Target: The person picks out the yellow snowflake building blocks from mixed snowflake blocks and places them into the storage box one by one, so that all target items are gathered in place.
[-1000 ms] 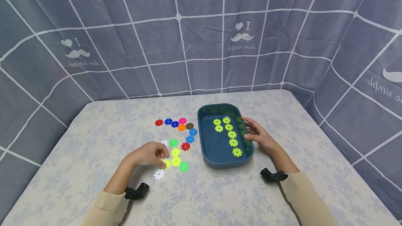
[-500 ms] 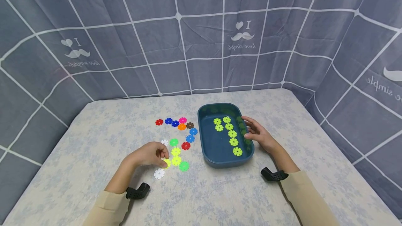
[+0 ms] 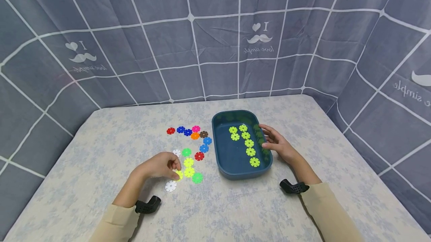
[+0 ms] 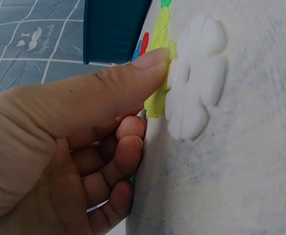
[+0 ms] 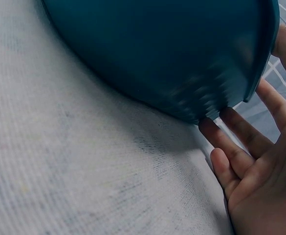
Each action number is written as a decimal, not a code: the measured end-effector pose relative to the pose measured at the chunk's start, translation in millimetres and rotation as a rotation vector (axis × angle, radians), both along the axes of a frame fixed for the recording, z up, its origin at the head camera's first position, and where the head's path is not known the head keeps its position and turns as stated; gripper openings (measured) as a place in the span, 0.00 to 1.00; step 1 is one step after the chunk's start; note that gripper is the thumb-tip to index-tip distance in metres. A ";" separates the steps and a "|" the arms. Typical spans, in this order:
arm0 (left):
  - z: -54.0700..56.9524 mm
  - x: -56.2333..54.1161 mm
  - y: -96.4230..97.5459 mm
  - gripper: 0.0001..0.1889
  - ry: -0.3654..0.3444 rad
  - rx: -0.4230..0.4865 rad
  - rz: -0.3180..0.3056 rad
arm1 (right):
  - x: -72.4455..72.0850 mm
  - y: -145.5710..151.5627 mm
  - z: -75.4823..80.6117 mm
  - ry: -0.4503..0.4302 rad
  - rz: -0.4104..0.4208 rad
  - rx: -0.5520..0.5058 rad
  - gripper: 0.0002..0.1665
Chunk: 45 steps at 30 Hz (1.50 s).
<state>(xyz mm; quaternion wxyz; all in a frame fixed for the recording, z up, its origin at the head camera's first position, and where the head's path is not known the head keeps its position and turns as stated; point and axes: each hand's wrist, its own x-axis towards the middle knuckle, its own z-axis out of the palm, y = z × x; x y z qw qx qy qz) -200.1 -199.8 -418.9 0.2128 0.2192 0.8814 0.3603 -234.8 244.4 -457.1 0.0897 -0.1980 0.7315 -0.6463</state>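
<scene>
My left hand (image 3: 159, 165) rests low over the tabletop, its thumb on a yellow snowflake disc (image 3: 179, 175) and its other fingers curled. In the left wrist view the thumb presses that yellow disc (image 4: 157, 102), while the index finger is mostly hidden behind. Just nearer to me lies a white disc (image 3: 171, 186). Two more yellow discs (image 3: 189, 172) and a green disc (image 3: 197, 178) lie to its right. My right hand (image 3: 281, 146) touches the right side of a dark teal bin (image 3: 242, 177), its fairly straight fingertips against the outer wall (image 5: 201, 98).
Several yellow-green discs (image 3: 249, 143) lie inside the bin. Beyond the left hand, red, dark blue, pink, orange, brown and light blue discs (image 3: 204, 148) spread over the patterned tablecloth (image 3: 222, 212). A grey-blue gridded curtain (image 3: 215, 40) closes off the back and sides.
Both hands keep their places, left at the yellow disc and right at the bin. Only a very slight shift of the whole head view shows.
</scene>
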 end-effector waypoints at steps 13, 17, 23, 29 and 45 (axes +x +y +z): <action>3.0 1.7 1.0 0.13 -0.024 0.001 -0.006 | -2.0 2.2 -3.3 0.003 0.008 -0.008 0.42; 2.8 0.7 0.0 0.13 -0.034 0.017 0.003 | -1.8 2.5 -2.7 0.003 0.012 -0.011 0.42; 0.6 -2.1 -2.5 0.12 -0.049 0.026 0.023 | -2.2 3.9 -3.3 0.008 0.009 -0.005 0.42; 0.6 -3.3 -5.9 0.12 -0.068 0.066 0.027 | -3.5 3.0 -4.3 0.001 0.004 0.000 0.43; 17.0 -21.6 3.3 0.13 -0.040 0.094 -0.024 | -1.9 1.5 -1.6 -0.007 0.004 -0.010 0.43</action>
